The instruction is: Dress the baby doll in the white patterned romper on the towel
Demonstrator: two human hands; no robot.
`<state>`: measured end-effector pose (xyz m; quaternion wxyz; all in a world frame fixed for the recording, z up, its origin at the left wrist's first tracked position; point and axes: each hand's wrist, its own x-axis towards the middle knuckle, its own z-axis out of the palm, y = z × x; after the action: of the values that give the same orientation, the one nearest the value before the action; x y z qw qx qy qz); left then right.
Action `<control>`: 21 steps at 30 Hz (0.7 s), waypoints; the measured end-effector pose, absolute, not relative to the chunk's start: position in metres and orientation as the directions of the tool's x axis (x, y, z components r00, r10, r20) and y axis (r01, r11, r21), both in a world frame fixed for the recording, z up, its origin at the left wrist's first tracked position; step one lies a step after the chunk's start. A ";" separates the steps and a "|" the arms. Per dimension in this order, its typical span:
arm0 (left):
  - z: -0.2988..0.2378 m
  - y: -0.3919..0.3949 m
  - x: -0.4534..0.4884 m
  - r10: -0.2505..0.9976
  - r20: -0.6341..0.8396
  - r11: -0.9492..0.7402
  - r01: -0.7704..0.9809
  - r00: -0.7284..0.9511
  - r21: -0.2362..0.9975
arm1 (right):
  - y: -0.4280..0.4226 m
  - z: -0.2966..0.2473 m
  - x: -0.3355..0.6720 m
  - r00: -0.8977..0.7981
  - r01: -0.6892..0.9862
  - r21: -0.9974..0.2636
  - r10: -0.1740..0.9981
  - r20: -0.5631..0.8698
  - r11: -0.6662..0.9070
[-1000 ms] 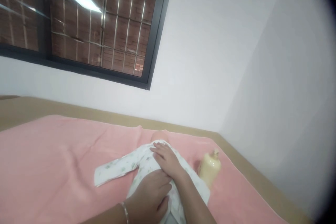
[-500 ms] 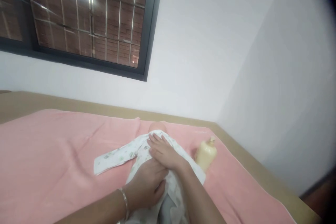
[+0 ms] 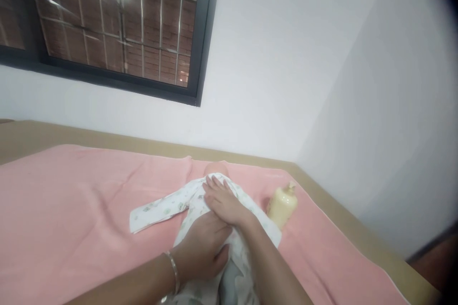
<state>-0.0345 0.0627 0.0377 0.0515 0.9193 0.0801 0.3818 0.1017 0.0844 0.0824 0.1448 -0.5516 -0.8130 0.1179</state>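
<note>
A baby doll lies on a pink towel [image 3: 71, 200], dressed in a white printed garment [image 3: 161, 207] whose empty sleeve stretches out to the left. The doll's head [image 3: 216, 169] shows just past my fingertips. My right hand [image 3: 223, 202] lies flat on the doll's chest, fingers stretched out. My left hand [image 3: 203, 250], with a metal bangle on the wrist, rests lower on the garment over the belly, fingers bent and pressing the cloth. A pale yellow bottle [image 3: 282, 205] stands on the towel just right of the doll.
The towel covers a tan surface [image 3: 358, 238] that runs into a corner of two white walls. A dark-framed window [image 3: 118, 33] with metal bars is on the far wall, upper left. The surface's right edge drops off at the lower right.
The view has tilted down a little and the hands sit slightly higher in frame. Both hands stay on the garment; my left hand has shifted a bit along the cloth.
</note>
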 end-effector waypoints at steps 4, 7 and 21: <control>0.037 0.063 -0.033 0.181 0.685 -0.983 0.108 0.705 0.148 | 0.074 0.079 0.107 -0.226 0.896 -0.390 0.974 0.008 0.211; 0.036 0.063 -0.032 0.208 0.678 -0.978 0.139 0.705 0.156 | 0.062 0.083 0.099 -0.398 0.848 -0.377 0.917 0.013 0.373; 0.033 0.063 -0.032 0.203 0.668 -0.979 0.140 0.716 0.148 | 0.053 0.083 0.097 -0.282 0.881 -0.394 0.959 0.005 0.261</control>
<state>-0.0321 0.0627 0.0331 0.0435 0.9253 0.0926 0.3652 0.0974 0.0528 0.0833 0.1225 -0.5866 -0.7845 0.1592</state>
